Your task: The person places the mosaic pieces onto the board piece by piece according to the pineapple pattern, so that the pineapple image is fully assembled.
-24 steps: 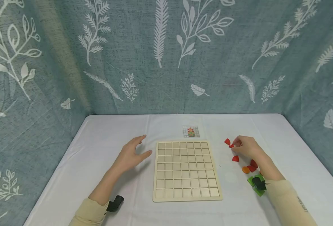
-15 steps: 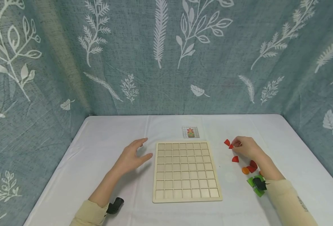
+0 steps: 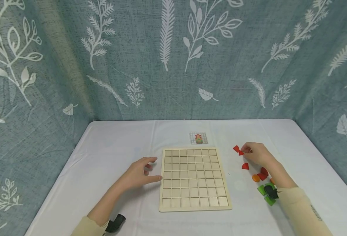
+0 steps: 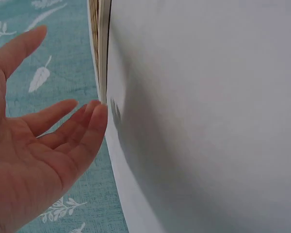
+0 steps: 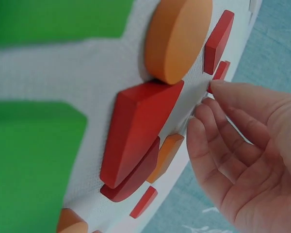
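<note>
In the head view my right hand (image 3: 257,153) is low over the table's right side, thumb and fingertips drawn together at a small red quarter-round block (image 3: 241,153). The right wrist view shows the thumb tip against the end of this red block (image 5: 221,72); the far side of the contact is hidden. Another red quarter-round block (image 3: 236,148) lies just beyond it. My left hand (image 3: 138,173) is beside the left edge of a pale wooden grid board (image 3: 193,208), thumb and fingers spread, holding nothing. Its thumb tip is close to the rim; I cannot tell if it touches.
A third red block (image 3: 245,166) lies nearer me. Below it are dark red blocks (image 3: 262,176), an orange round block (image 3: 256,178) and green blocks (image 3: 269,200), partly hidden by the right wrist. A small pattern card (image 3: 198,138) lies behind the board. A curtain (image 3: 173,98) backs the table.
My left hand has moved toward me along the board's left edge. My right hand has stayed almost in place, and the red block at its fingertips shows slightly more.
</note>
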### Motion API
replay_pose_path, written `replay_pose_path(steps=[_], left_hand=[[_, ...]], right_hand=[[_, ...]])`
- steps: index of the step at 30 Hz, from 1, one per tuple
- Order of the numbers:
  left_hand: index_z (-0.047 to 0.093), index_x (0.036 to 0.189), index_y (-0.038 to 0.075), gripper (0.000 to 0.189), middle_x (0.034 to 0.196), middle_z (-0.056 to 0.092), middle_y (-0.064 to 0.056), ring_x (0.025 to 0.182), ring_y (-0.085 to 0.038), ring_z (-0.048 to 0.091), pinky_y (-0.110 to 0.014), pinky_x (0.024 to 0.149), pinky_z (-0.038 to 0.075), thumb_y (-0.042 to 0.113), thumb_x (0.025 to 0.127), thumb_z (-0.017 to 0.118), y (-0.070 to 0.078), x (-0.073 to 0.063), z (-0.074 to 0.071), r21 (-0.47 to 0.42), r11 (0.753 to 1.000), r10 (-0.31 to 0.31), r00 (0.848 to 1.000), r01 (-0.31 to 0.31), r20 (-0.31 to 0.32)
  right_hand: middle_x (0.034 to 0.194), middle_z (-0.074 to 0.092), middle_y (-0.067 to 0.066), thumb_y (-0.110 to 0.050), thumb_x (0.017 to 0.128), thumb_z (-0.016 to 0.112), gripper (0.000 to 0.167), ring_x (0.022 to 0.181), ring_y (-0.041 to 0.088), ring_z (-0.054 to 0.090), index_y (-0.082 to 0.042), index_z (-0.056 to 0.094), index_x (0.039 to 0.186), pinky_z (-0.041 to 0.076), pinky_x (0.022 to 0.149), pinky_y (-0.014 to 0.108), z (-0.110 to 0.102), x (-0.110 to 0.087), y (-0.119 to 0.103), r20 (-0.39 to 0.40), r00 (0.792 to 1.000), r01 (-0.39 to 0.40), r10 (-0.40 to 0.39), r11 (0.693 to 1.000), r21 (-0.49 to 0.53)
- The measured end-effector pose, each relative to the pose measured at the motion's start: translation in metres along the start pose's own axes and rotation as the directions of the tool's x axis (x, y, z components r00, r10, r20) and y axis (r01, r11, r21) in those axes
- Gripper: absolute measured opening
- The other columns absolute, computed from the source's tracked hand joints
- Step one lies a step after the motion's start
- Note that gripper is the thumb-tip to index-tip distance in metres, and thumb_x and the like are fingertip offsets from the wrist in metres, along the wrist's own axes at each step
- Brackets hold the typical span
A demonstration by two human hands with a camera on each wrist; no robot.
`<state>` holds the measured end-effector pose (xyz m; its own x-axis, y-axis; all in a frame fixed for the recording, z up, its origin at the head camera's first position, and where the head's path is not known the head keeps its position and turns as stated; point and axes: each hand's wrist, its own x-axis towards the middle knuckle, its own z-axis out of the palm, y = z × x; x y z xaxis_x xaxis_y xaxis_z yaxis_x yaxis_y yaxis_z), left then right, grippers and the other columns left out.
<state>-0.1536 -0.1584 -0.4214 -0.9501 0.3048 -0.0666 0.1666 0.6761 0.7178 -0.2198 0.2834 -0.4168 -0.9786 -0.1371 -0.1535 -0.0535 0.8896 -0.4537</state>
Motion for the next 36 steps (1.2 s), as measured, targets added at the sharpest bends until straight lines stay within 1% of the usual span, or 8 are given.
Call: replay_pose_path(steps=[4,6,9,13,17,22,30,36], left_hand=[[0.052,0.137,0.000,0.080,0.111,0.059,-0.006,0.089,-0.017,0.057,-0.032,0.076,0.050,0.035,0.074,0.085,-0.001,-0.012,0.002,-0.037,0.999,-0.015,0.998,0.017,0.065],[0.050,0.137,-0.003,0.082,0.107,0.057,-0.006,0.087,-0.017,0.055,-0.030,0.076,0.049,0.034,0.073,0.086,-0.001,-0.018,0.002,-0.054,0.998,-0.005,0.995,0.010,0.102],[0.048,0.136,-0.005,0.084,0.107,0.054,-0.006,0.088,-0.017,0.054,-0.029,0.078,0.049,0.032,0.071,0.087,0.000,-0.029,0.004,-0.077,0.997,0.023,0.989,-0.012,0.146],[0.047,0.136,-0.006,0.087,0.108,0.050,-0.006,0.089,-0.018,0.051,-0.026,0.078,0.048,0.031,0.069,0.088,0.002,-0.041,0.007,-0.086,0.995,0.071,0.982,-0.057,0.173],[0.045,0.138,-0.007,0.091,0.109,0.046,-0.006,0.090,-0.018,0.048,-0.025,0.078,0.045,0.033,0.069,0.089,0.005,-0.048,0.012,-0.077,0.993,0.107,0.978,-0.095,0.181],[0.042,0.140,-0.008,0.094,0.114,0.044,-0.006,0.094,-0.018,0.047,-0.026,0.082,0.045,0.030,0.068,0.089,0.007,-0.052,0.018,-0.068,0.992,0.116,0.977,-0.105,0.178],[0.041,0.141,-0.007,0.093,0.122,0.042,-0.008,0.100,-0.020,0.045,-0.028,0.086,0.045,0.023,0.068,0.089,0.010,-0.050,0.022,-0.069,0.994,0.096,0.977,-0.084,0.190],[0.043,0.140,-0.007,0.090,0.125,0.042,-0.008,0.102,-0.020,0.045,-0.027,0.086,0.045,0.027,0.070,0.088,0.012,-0.049,0.024,-0.051,0.995,0.098,0.979,-0.091,0.179]], right_hand=[[0.088,0.057,0.010,-0.008,0.088,0.066,0.015,0.081,0.026,0.052,-0.001,0.063,0.101,0.050,0.069,0.037,-0.001,0.001,-0.001,0.007,1.000,0.007,-0.007,1.000,0.002],[0.087,0.057,0.009,-0.010,0.088,0.068,0.017,0.079,0.025,0.051,-0.001,0.063,0.101,0.048,0.066,0.035,-0.002,0.001,-0.001,0.012,1.000,0.009,-0.009,1.000,0.005],[0.086,0.056,0.009,-0.010,0.087,0.069,0.019,0.078,0.024,0.050,-0.001,0.062,0.102,0.048,0.065,0.034,-0.003,0.003,-0.001,0.019,1.000,0.012,-0.012,1.000,0.011],[0.087,0.057,0.008,-0.011,0.088,0.069,0.020,0.079,0.024,0.051,-0.001,0.063,0.104,0.048,0.065,0.034,-0.004,0.005,0.001,0.030,0.999,0.025,-0.025,1.000,0.017],[0.089,0.057,0.008,-0.011,0.088,0.070,0.022,0.081,0.025,0.052,-0.001,0.064,0.106,0.048,0.066,0.033,-0.006,0.008,0.006,0.034,0.997,0.066,-0.067,0.998,0.023],[0.089,0.058,0.007,-0.010,0.089,0.070,0.021,0.083,0.025,0.053,-0.001,0.064,0.106,0.048,0.066,0.033,-0.006,0.012,0.012,0.029,0.992,0.125,-0.126,0.992,0.029],[0.092,0.060,0.007,-0.011,0.089,0.070,0.022,0.087,0.026,0.054,-0.002,0.064,0.108,0.050,0.070,0.035,-0.007,0.017,0.017,0.043,0.992,0.119,-0.122,0.992,0.050],[0.093,0.060,0.008,-0.012,0.089,0.069,0.021,0.087,0.027,0.054,-0.003,0.065,0.107,0.050,0.069,0.035,-0.008,0.020,0.017,0.040,0.990,0.136,-0.138,0.989,0.050]])
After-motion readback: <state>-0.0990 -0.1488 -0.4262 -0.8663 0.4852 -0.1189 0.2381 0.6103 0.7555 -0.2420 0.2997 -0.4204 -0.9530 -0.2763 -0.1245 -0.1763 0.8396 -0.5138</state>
